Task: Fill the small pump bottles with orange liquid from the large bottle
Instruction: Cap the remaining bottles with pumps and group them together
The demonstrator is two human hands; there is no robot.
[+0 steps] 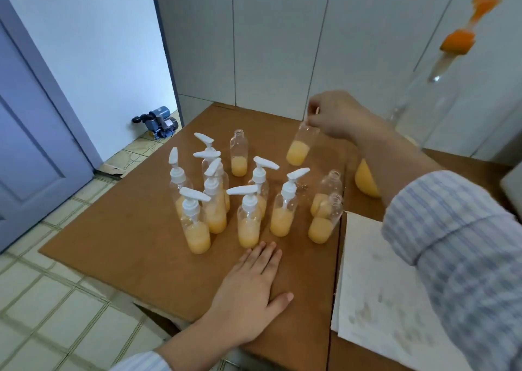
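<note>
With the left hand (pixel 248 291) lying flat on the table (pixel 135 229), the right hand (pixel 336 116) pinches the neck of an uncapped, part-filled bottle (pixel 300 147) beyond the capped bottles (pixel 248 215), probably setting it down, so next comes its pump.

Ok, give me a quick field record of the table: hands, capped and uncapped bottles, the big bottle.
left hand: flat on the wooden table, fingers straight, holding nothing
right hand: pinches the neck of an uncapped small bottle, tilted, lifted off the table
held bottle fill: orange liquid in the lower part
capped small bottles: cluster with white pumps, each partly filled
uncapped on table: one upright at the back, two by the paper towel
large bottle: mostly hidden behind the right arm
paper towel: stained, at the right
</note>
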